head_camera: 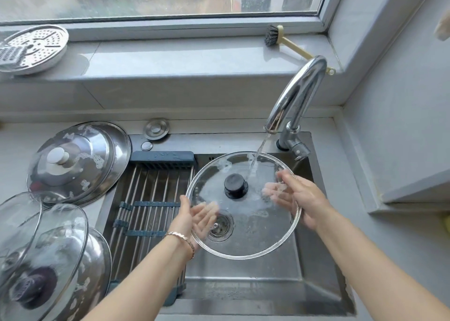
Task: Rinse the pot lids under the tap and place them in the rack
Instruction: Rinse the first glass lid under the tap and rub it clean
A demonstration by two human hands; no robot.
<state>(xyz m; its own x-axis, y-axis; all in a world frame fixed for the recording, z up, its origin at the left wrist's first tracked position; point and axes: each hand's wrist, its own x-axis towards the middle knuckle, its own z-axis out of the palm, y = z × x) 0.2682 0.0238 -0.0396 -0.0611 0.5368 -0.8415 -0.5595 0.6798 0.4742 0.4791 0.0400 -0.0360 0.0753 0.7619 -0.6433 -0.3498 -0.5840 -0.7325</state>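
Observation:
I hold a large glass lid (246, 235) with a black knob (235, 185) tilted over the sink (243, 286). Water from the chrome tap (299, 89) runs onto it just right of the knob. My left hand (188, 217) grips the lid's left rim, thumb on top and fingers showing through the glass. At the right rim my right hand (305, 196) holds the lid the same way. The roll-up rack (151, 199) spans the sink's left half and has nothing on it.
Two stacked steel lids (80, 160) with soap suds lie on the counter left of the rack. More glass and steel lids (43, 247) are piled at the bottom left. A perforated steamer tray (31, 48) and a dish brush (287, 42) lie on the windowsill.

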